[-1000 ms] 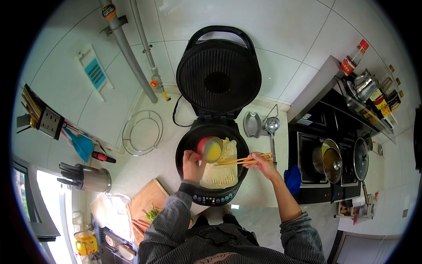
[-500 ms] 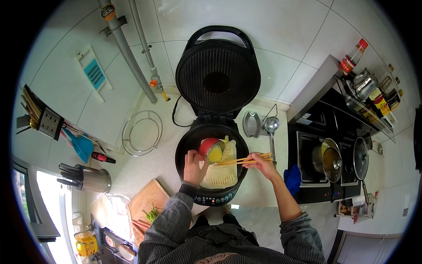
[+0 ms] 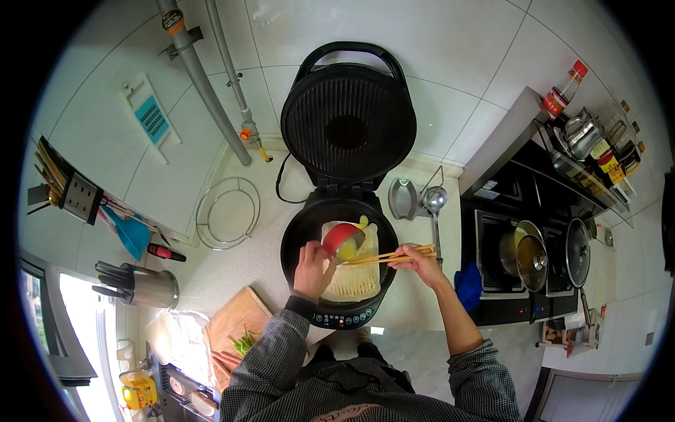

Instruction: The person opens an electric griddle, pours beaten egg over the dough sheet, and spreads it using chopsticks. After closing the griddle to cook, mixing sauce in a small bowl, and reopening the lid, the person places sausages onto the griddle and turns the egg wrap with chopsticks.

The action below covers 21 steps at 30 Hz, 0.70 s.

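Over the open electric griddle (image 3: 295,257), my left hand (image 3: 311,271) grips a red bowl (image 3: 340,238) that tilts to the right, with yellow liquid at its lower side. Beneath it a pale, rectangular flatbread (image 3: 351,283) lies in the pan, with some yellow liquid near its top edge. My right hand (image 3: 420,266) is closed round a pair of wooden chopsticks (image 3: 394,256). Their tips point left, over the flatbread and beside the bowl. The griddle's ridged black lid (image 3: 348,119) stands raised behind.
On the left are a wire rack (image 3: 228,212), a knife block (image 3: 151,285) and a cutting board (image 3: 239,320) with greens and sausages. A ladle (image 3: 435,200) lies right of the griddle. Further right, a pot (image 3: 517,257) sits on the stove (image 3: 490,243).
My left hand has tipped the red bowl further to the right, and less yellow liquid shows in it. My right hand and the chopsticks have hardly moved.
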Available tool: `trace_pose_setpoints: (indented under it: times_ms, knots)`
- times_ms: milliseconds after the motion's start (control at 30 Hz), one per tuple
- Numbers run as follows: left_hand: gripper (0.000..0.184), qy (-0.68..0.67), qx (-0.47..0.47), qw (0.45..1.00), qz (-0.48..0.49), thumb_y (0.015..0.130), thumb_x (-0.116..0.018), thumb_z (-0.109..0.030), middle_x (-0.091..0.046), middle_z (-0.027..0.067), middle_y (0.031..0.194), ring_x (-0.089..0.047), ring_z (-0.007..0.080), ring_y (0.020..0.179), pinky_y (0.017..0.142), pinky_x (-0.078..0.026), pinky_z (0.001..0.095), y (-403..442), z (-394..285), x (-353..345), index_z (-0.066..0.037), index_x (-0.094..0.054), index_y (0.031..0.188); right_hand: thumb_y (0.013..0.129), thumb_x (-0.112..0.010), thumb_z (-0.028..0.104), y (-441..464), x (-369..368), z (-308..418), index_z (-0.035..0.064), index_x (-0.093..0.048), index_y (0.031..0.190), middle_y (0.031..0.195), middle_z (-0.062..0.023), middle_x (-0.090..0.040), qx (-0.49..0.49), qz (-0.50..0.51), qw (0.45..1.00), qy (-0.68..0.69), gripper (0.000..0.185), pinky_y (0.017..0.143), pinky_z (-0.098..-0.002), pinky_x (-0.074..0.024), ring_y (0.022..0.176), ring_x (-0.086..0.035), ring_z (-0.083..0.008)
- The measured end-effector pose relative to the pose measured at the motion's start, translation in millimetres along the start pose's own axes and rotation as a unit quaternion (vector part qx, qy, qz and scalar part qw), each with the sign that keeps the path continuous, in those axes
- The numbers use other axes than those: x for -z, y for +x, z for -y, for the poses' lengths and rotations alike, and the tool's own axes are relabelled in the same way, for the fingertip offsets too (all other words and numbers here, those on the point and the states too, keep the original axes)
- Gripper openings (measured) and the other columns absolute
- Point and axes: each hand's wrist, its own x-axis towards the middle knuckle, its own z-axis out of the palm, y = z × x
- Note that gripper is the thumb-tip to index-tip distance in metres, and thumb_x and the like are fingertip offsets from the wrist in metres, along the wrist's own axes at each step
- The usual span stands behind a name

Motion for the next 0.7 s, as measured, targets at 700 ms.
trace_pose_setpoints:
  times_ms: [700]
  knots:
    - [0.025, 0.036, -0.07, 0.997, -0.023, 0.073, -0.075, -0.011, -0.054, 0.0126, 0.11, -0.055, 0.0315, 0.097, 0.08, -0.05, 0.0389, -2.4, 4.0, 8.7, -0.002, -0.059, 0.09, 0.097, -0.052, 0.024, -1.3, -1.5, -1.9, -0.0044, -0.058, 0.1, 0.096, -0.0209, -0.065, 0.005, 0.002, 1.0, 0.005, 0.029, 0.078, -0.0335, -0.0569, 0.086, -0.068, -0.0295]
